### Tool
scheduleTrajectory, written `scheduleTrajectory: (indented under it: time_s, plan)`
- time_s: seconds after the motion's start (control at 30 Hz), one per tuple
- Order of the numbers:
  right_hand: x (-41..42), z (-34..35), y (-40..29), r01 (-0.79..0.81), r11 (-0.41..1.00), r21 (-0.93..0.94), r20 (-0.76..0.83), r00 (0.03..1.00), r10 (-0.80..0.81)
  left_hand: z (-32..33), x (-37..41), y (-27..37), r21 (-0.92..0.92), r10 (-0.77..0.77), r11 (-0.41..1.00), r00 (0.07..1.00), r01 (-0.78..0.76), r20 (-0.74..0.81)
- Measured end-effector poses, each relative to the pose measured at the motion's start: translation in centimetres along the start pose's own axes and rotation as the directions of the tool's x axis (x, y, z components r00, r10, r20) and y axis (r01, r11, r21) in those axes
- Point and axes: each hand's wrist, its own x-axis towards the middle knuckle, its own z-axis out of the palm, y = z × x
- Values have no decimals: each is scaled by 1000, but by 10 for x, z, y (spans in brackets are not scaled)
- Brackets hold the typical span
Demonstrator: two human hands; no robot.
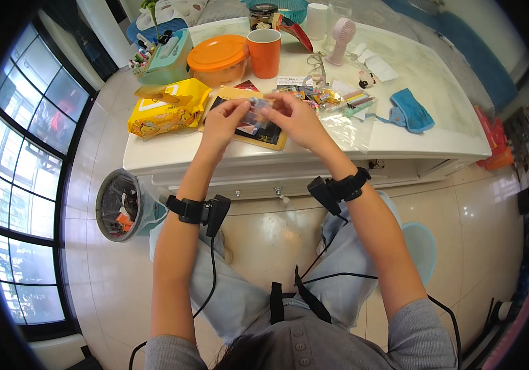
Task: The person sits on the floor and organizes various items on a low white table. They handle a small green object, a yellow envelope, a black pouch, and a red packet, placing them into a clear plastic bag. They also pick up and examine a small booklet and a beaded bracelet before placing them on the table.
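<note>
My left hand [224, 121] and my right hand [293, 118] hold a small clear plastic packet [258, 111] between them, fingertips pinching its two sides. Its contents are too small and blurred to tell. Below the packet lies a black and tan printed booklet or folder [268, 135], partly hidden by my hands. Just right of my right hand is a heap of small wrapped pieces [327, 97], with several pens [357, 102] beside it. A flat clear plastic bag [350, 134] rests nearer the table's front edge.
A yellow wet-wipes pack [169, 107] lies on the left of the white table [454, 125]. Behind stand an orange-lidded bowl [218, 58], an orange cup [263, 55] and a pink handheld fan [341, 41]. A blue cloth [412, 111] lies right. A lined trash bin [119, 203] stands on the floor.
</note>
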Motion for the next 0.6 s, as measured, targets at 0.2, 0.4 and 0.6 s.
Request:
scheduleTrajectory:
  time_s: [0.2, 0.4, 0.6]
  plan:
    - [11, -8, 25, -8, 999, -45, -262, 965, -4, -18, 11, -2, 529, 231, 828, 973, -185, -20]
    - [5, -24, 29, -46, 998, -34, -337, 941, 32, -19, 15, -31, 902, 418, 334, 901, -272, 117]
    - [2, -26, 29, -50, 999, -6, -314, 948, 45, -16, 17, -25, 948, 365, 239, 924, -210, 112]
